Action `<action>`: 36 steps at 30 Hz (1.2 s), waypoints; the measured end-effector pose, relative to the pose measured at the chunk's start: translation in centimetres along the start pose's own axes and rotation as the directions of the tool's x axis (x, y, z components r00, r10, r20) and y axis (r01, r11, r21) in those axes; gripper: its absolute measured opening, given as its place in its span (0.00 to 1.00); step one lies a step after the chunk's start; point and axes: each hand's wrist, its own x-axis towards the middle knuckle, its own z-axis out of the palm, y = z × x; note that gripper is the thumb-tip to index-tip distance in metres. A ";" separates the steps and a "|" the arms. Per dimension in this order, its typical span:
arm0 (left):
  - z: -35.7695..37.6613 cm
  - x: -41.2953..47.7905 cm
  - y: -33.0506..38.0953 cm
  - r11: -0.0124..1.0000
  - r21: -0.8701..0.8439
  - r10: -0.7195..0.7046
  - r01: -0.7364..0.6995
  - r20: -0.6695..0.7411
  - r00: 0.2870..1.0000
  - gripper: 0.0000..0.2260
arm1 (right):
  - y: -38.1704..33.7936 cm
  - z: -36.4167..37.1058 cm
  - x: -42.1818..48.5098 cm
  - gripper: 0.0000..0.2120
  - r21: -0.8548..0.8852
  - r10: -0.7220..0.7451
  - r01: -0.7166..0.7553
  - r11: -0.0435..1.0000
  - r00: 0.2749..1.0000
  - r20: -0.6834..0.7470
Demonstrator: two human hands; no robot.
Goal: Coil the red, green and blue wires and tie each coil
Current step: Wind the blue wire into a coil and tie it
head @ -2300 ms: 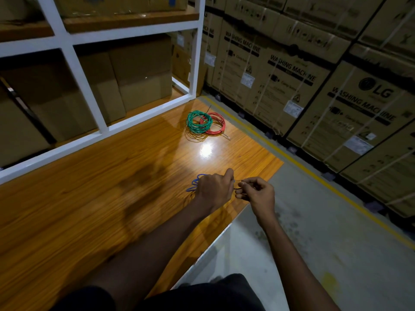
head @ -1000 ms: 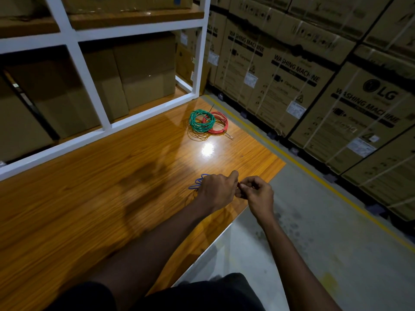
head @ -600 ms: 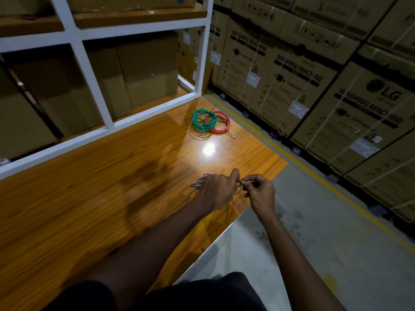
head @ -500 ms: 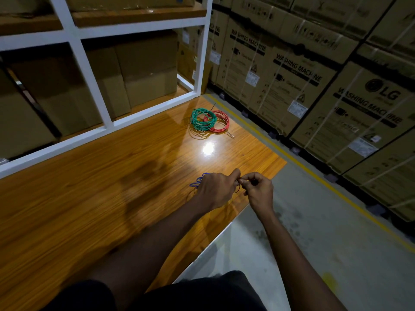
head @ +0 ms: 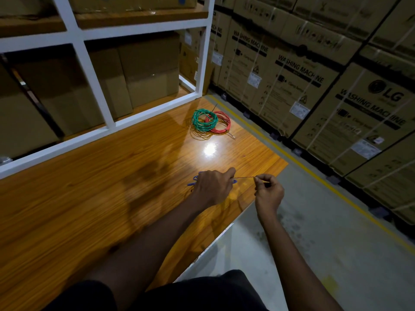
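Left hand (head: 212,187) gripping blue coil (head: 192,184), right hand (head: 268,192) pinching thin tie (head: 244,177) — stacked cartons (head: 292,86) strapped shut

I get a single view, from a wide-angle camera on the person's head. It faces forward and down across the wooden table (head: 78,198), near enough that the left hand (head: 212,187) and right hand (head: 268,191) sit mid-frame, with stacked cartons (head: 314,86) on the right.

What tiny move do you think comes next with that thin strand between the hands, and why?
Probably the right hand wraps the thin strand round the blue coil to tie it. The left hand grips that coil on the table, the strand runs taut between the hands, and the green coil and red coil lie farther off.
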 end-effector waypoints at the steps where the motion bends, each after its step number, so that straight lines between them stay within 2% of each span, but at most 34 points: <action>1: 0.0 0.0 0.0 1.000 0.012 0.002 -0.002 0.001 1.000 0.06 | 0.2 -0.1 0.0 0.09 0.012 -0.003 0.003 1.000 1.000 -0.008; 3: 0.0 -0.1 0.1 0.999 0.034 0.002 -0.002 -0.007 1.000 0.07 | 0.3 -0.2 0.1 0.08 0.034 -0.034 0.032 0.999 0.996 0.079; 6: 0.0 0.0 0.2 0.996 0.090 0.016 -0.015 -0.015 1.000 0.07 | 0.2 -0.4 0.2 0.12 0.006 -0.099 0.101 0.995 0.962 0.254; 9: 0.0 0.0 0.3 0.990 0.129 0.049 -0.048 0.000 0.999 0.08 | 0.4 -0.2 0.3 0.09 -0.072 -0.118 0.147 0.987 0.944 0.307; 14: 0.3 -0.5 0.4 0.982 0.179 0.063 -0.062 -0.001 0.998 0.10 | 0.4 0.2 -0.1 0.05 -0.123 -0.141 0.181 0.976 0.949 0.284; 17: 0.3 -0.7 0.3 0.979 0.201 0.038 -0.032 -0.028 0.999 0.09 | 0.5 0.2 0.1 0.07 -0.071 -0.110 0.120 0.990 0.986 0.127; 20: 0.7 -0.8 -0.4 0.983 0.173 0.071 -0.062 -0.046 0.996 0.08 | 1.2 0.2 0.0 0.08 -0.012 -0.036 0.037 0.999 0.999 0.011; 22: 1.1 -0.8 -0.5 0.985 0.164 0.066 -0.061 -0.026 0.998 0.06 | 1.7 0.3 -0.3 0.08 0.002 -0.017 0.017 1.000 1.000 -0.004; 25: 2.2 -1.1 -0.7 0.992 0.124 0.042 -0.040 -0.015 0.999 0.09 | 2.2 0.4 -0.3 0.09 -0.012 -0.005 0.005 1.000 1.000 0.001; 27: 2.6 -1.1 -1.3 0.995 0.088 0.053 -0.051 -0.021 0.998 0.07 | 2.3 0.5 -0.1 0.10 -0.034 -0.011 0.011 0.999 1.000 0.005; 30: 2.7 -0.7 -2.3 0.994 0.064 0.086 -0.085 -0.010 0.996 0.11 | 2.7 0.9 0.1 0.09 -0.062 -0.002 0.002 0.998 1.000 0.001; 33: 3.1 -0.3 -2.8 0.994 0.035 0.108 -0.107 -0.022 0.994 0.08 | 3.1 1.0 0.3 0.09 -0.070 0.010 -0.011 0.997 1.000 -0.004; 36: 3.7 -0.2 -3.1 0.991 0.040 0.125 -0.126 0.025 0.992 0.09 | 3.4 1.0 0.4 0.10 -0.087 0.000 -0.001 0.996 1.000 -0.009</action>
